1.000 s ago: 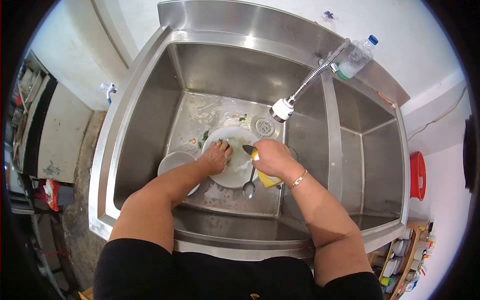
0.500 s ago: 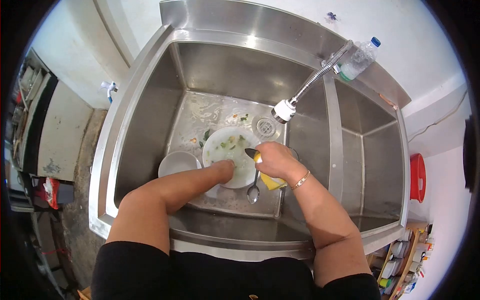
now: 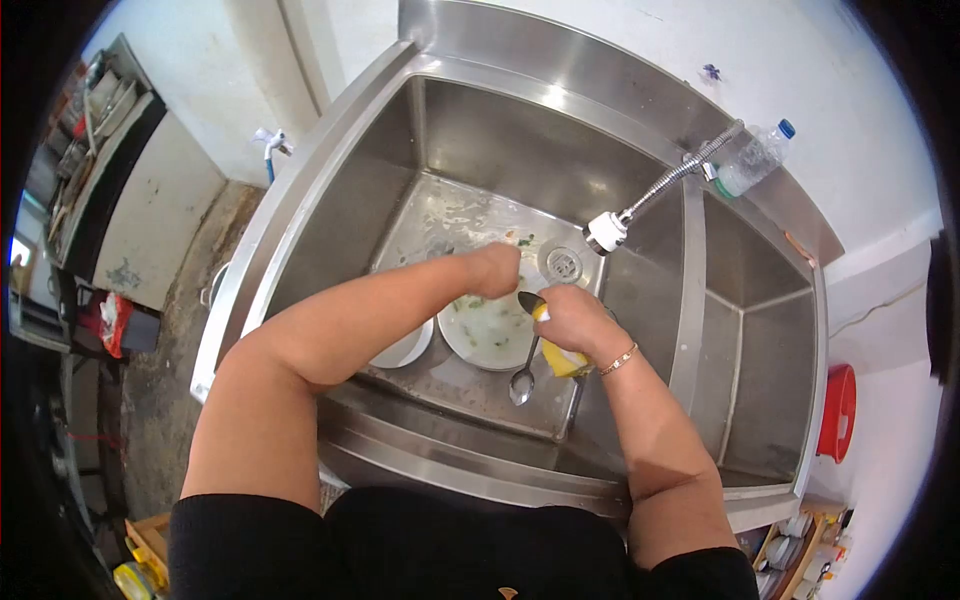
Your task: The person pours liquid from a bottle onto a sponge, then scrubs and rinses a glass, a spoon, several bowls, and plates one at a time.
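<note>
A white plate [image 3: 487, 345] with cloudy water and green food scraps lies on the sink floor. My left hand [image 3: 495, 270] is over its far edge, fingers curled downward; what they hold, if anything, is hidden. My right hand [image 3: 570, 318] is closed around a yellow sponge [image 3: 566, 361] and cutlery at the plate's right side. A metal spoon [image 3: 521, 386] hangs bowl-down below this hand, and a dark utensil tip [image 3: 530, 301] pokes out at its left. A white bowl [image 3: 408, 347] sits left of the plate, partly behind my left forearm.
A flexible faucet [image 3: 607, 232] with a white head reaches over the drain [image 3: 563, 265]. Behind it a plastic bottle [image 3: 757, 160] leans on the ledge. The second basin [image 3: 740, 330] is at the right, with a red basin [image 3: 837, 412] beyond it.
My left hand has lifted out of the plate and moved up to its far edge. My right hand keeps its hold on the sponge and spoon. The camera view has shifted and tilted.
</note>
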A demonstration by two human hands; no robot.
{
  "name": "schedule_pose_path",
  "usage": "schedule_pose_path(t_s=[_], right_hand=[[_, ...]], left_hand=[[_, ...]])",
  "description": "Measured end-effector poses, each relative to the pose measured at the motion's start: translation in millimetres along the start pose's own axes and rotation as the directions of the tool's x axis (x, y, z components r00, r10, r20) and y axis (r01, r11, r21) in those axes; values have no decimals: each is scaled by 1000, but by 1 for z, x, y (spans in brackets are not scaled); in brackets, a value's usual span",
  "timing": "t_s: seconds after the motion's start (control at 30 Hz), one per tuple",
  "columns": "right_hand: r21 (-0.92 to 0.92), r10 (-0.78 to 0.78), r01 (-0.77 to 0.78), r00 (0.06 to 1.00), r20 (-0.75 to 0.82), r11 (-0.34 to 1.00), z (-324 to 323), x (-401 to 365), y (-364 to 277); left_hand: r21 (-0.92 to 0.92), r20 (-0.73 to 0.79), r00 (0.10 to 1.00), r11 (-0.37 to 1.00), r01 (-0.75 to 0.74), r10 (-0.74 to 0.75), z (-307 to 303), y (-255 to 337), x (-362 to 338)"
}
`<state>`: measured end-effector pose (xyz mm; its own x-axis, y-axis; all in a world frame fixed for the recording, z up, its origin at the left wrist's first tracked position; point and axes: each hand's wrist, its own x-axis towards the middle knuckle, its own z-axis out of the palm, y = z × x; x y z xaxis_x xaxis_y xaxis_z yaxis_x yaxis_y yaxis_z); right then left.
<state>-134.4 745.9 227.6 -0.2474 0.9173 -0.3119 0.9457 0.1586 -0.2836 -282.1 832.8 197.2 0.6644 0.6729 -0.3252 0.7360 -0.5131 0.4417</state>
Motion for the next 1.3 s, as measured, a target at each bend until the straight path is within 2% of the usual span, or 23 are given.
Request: schedule_pose_path(t_s=[0.07,0.17,0.2,0.33,0.4,0.43,0.5,0.53,0.57,0.6,0.67,0.73,0.77,0.8,0.87,0.93,1.0,1.03,1.07,1.1,1.13,1.2,1.3], right_hand=[[16,-4,3,1000,16,1000,-1,0,-1],[20,-17,16,999,39,1000,-2,1,-3],[11,-26,26,998,50,1000,0,1,-5],[-2,-88,88,994,68,996,7,5,-7],[7,-126,126,991,34,992,13,7,-5],[1,-163,163,985,56,987,16,7,-4],[39,-168,169,986,-22,985,22,8,-1],[40,-167,167,986,-8,985,20,8,-4],[40,-165,164,986,6,986,17,5,-6],[71,-173,171,985,29,983,17,4,-6],[98,-194,189,980,42,977,21,7,0],[90,-235,230,970,55,969,28,6,1],[161,-170,158,984,61,974,26,3,-5],[229,-100,81,992,75,970,24,-1,-9],[246,-104,74,988,111,966,23,-5,-17],[265,-102,61,985,142,962,29,-3,-12],[266,-153,118,982,115,957,40,5,3],[260,-170,133,977,128,956,42,6,2],[281,-108,73,988,109,957,43,5,0],[305,-40,9,995,93,952,44,4,-1],[302,-50,16,993,106,953,44,4,-3],[205,-8,-4,998,56,979,37,3,-4],[203,29,-38,998,46,978,29,4,-1]], left_hand=[[-44,-140,990,999,12,-18,-23,9,-8],[-69,-258,966,998,11,-28,-31,3,-10],[-47,-240,971,999,-16,4,-38,7,-18],[-51,-258,965,998,31,-43,-17,-7,-15],[-50,-392,917,997,59,-74,-12,-19,-15],[-77,-400,912,995,62,-88,-25,-19,-26],[-65,-420,901,994,89,-108,-61,-32,-40],[-26,-428,897,994,110,-111,-76,-42,-53],[-204,-465,859,970,134,-216,-98,-32,-91],[-233,-520,823,965,121,-229,-107,-53,-100],[-500,-575,717,863,71,-393,-131,-27,-189],[-511,-603,661,853,109,-445,-140,-34,-248],[-557,-590,611,814,166,-528,-139,-32,-279],[-560,-603,617,819,124,-505,-134,-51,-304],[-335,-638,606,880,335,-474,-122,-70,-358],[-416,-613,531,810,413,-585,-94,-77,-406],[-335,-728,486,870,362,-483,-46,-114,-442],[-450,-658,452,796,405,-602,-22,-125,-457],[-603,-477,440,647,466,-761,-11,-119,-473],[-556,-542,419,685,472,-729,27,-148,-486],[-595,-535,364,646,478,-762,56,-159,-494],[-600,-428,279,501,623,-860,113,-182,-505],[-596,-163,306,341,727,-938,188,-214,-514]])
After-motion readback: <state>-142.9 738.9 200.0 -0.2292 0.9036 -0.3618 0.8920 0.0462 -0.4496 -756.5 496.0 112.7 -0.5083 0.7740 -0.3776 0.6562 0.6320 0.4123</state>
